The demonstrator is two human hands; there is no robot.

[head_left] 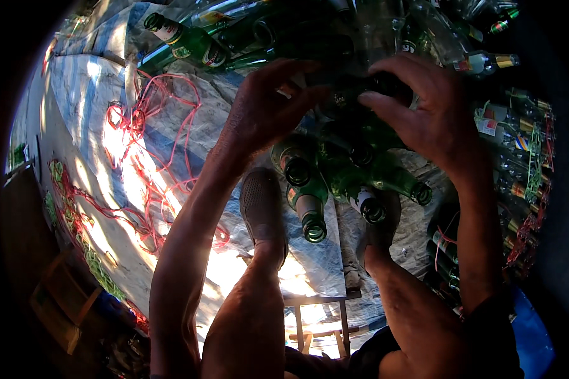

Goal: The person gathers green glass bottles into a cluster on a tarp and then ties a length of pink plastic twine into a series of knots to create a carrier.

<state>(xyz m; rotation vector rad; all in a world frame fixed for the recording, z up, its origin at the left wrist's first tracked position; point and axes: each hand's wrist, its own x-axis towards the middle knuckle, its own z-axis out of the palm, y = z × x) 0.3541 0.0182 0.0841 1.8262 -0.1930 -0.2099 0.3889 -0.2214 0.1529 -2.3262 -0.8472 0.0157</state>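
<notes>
Dark green glass bottle [360,95] sits up between both hands, above a cluster of green bottles [335,183] lying necks toward the feet, mouths open, contents impossible to tell. Left hand [265,107] curls its grip on the bottle's left end; right hand [423,107] clamps the right. Red cord [152,139] sprawls over the tarp [95,82] to the left.

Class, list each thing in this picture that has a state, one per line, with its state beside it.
left hand: fingers curled on a dark bottle
right hand: gripping the same dark bottle
bundle of green bottles: lying down, open mouths towards the person
red string: loose, tangled on the tarpaulin
stool: upright
</notes>
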